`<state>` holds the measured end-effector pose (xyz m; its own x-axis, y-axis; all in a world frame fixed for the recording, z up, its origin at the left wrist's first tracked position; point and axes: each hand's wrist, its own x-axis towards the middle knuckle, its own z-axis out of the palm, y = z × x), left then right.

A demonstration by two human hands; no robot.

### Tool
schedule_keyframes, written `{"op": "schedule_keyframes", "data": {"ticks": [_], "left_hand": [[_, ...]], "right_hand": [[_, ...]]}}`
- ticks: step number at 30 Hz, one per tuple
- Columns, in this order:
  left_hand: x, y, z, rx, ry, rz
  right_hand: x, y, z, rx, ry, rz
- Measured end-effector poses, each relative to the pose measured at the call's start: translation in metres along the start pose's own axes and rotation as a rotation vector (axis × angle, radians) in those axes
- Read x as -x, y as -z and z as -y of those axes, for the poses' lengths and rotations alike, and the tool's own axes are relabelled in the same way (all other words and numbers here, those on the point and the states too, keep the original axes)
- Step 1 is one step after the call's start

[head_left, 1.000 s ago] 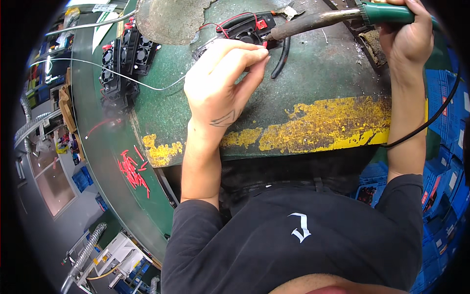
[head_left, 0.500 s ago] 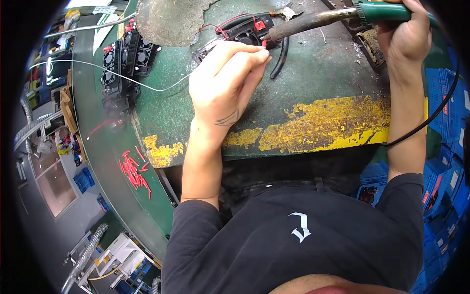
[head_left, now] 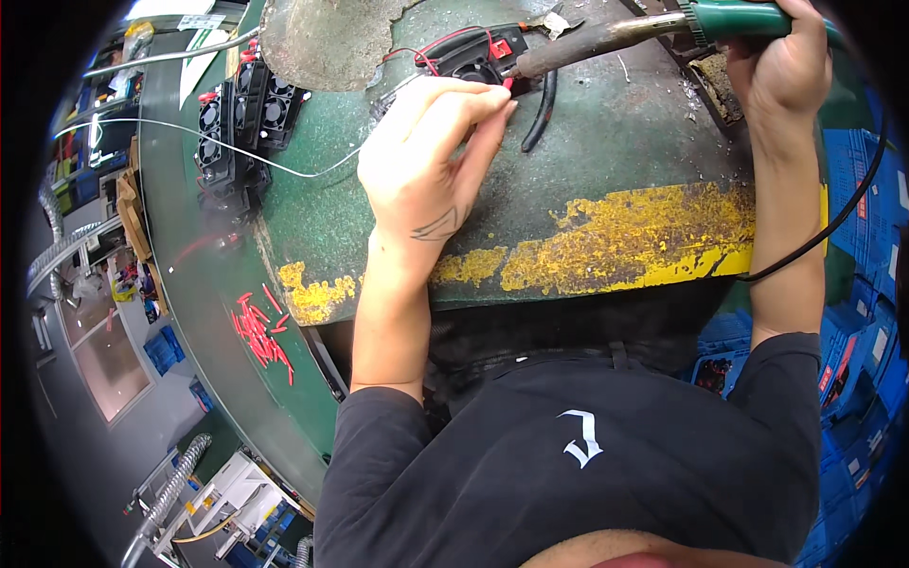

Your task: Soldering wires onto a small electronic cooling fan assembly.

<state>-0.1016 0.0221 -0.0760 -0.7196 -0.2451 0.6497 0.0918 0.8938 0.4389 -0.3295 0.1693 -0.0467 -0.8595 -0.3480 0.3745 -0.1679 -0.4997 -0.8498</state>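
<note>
My right hand (head_left: 788, 80) is closed round the green handle of a large soldering iron (head_left: 606, 45), which points left. Thumb and fingers pinched together, my left hand (head_left: 412, 166) has a small red sleeve (head_left: 508, 83) at its fingertips, close beside the iron's tip. Partly hidden behind that hand lies a black fan unit (head_left: 473, 68) with red and black wires. A thin pale wire (head_left: 284, 167) runs in from the left and disappears at the left hand; whether the fingers grip it I cannot tell.
Several black fans (head_left: 232, 118) are piled at the left. Loose red sleeves (head_left: 260, 333) lie nearer me. A worn metal plate (head_left: 327, 43) overhangs the back of the green bench (head_left: 606, 151). The iron's black cable (head_left: 847, 213) loops past my right forearm, near blue crates (head_left: 857, 256).
My left hand has shifted slightly left, and the red sleeve at its fingertips now tilts a little. The soldering iron and my right hand have hardly moved.
</note>
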Motion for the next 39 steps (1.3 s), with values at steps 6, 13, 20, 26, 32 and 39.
{"op": "schedule_keyframes", "data": {"ticks": [6, 13, 20, 26, 32, 39], "left_hand": [[0.001, 0.002, -0.005, -0.035, 0.021, 0.013], [-0.002, -0.001, -0.006, -0.033, 0.024, 0.014], [-0.001, -0.004, -0.003, 0.020, 0.064, -0.029], [-0.002, -0.006, -0.003, -0.011, 0.094, -0.049], [-0.001, -0.005, -0.002, 0.024, 0.136, -0.076], [0.000, -0.005, -0.002, 0.013, 0.163, -0.065]], "right_hand": [[-0.001, -0.002, -0.003, -0.030, -0.010, -0.032], [-0.005, 0.000, 0.003, -0.017, 0.005, -0.138], [-0.007, 0.004, 0.001, -0.021, 0.040, -0.126], [-0.008, 0.008, 0.000, -0.004, 0.045, -0.112], [-0.004, 0.002, 0.004, 0.029, 0.021, -0.125], [-0.001, 0.000, 0.006, 0.065, 0.005, -0.125]]}}
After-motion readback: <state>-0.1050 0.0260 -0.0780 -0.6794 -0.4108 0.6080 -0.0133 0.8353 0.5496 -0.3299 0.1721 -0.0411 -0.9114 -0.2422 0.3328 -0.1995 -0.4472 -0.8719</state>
